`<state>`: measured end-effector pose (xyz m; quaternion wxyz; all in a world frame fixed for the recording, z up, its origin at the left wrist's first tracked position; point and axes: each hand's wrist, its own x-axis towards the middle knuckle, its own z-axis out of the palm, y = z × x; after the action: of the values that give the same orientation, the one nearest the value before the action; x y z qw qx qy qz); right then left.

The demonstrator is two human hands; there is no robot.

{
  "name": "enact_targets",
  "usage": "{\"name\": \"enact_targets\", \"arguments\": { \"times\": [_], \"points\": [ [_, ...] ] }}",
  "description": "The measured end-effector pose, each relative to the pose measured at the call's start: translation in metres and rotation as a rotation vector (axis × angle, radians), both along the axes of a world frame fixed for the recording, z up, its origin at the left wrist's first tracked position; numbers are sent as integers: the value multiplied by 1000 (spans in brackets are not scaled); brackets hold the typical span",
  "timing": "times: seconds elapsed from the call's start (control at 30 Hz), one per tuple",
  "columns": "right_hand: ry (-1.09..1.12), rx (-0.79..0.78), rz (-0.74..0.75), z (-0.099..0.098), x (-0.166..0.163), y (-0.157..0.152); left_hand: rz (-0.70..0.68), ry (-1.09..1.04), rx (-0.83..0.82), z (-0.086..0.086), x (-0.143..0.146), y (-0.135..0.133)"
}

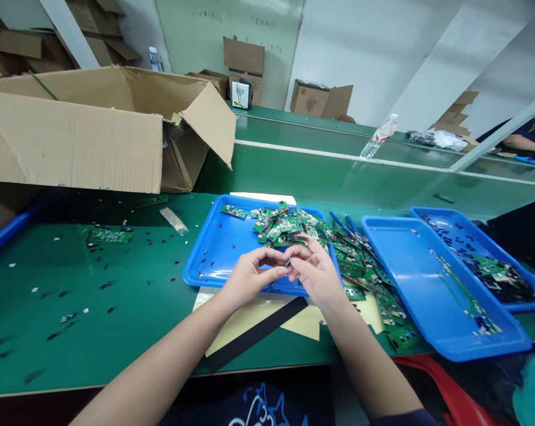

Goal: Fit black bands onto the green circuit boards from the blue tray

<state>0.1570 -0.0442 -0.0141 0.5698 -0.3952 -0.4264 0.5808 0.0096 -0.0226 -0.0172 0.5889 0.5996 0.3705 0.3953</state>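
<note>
Green bench mat [49,319] up front, smooth and littered with tiny black chips [103,285]. A green belt [338,171] runs behind it. At back left sits an open cardboard box [72,136], dull brown, flaps out. A clear plastic bottle [379,137] leans at the belt's far edge.

We have three shallow blue plastic trays. The near tray [214,254] carries a heap of small green circuit boards [285,228], and the heap spills over its right rim against the second tray [427,284]. The third tray [448,222] lies behind that one. Under the near tray lie pale paper [245,322] and a flat black strip [258,334].

Our left hand [249,278] and right hand [315,275] meet over the near tray's front rim and hide part of it. The fingertips of both pinch one small part [288,262], dark with a metal glint and too small to identify. It sits between the two hands, just in front of the heap.
</note>
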Motion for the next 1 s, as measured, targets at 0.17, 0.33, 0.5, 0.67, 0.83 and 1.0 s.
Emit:
{"name": "enact_targets", "arguments": {
  "times": [0.17, 0.33, 0.5, 0.67, 0.83, 1.0],
  "points": [
    [-232, 178, -394, 9, 37, 11, 91, 64, 63, -4, -1, 4],
    [-806, 142, -1237, 2, 124, 12, 120, 176, 157, -4, -5, 8],
    [-948, -166, -1301, -20, 175, 7, 112, 234, 182, -4, -5, 8],
    [-950, -179, -1244, -22, 169, 15, 117, 261, 196, -3, -5, 8],
    [-800, 94, -908, -16, 111, 30, 109, 251, 212, -4, -6, 8],
    [-1059, 465, -293, -23, 47, 40, 100, 271, 276, -7, -5, 8]
  ]
}}
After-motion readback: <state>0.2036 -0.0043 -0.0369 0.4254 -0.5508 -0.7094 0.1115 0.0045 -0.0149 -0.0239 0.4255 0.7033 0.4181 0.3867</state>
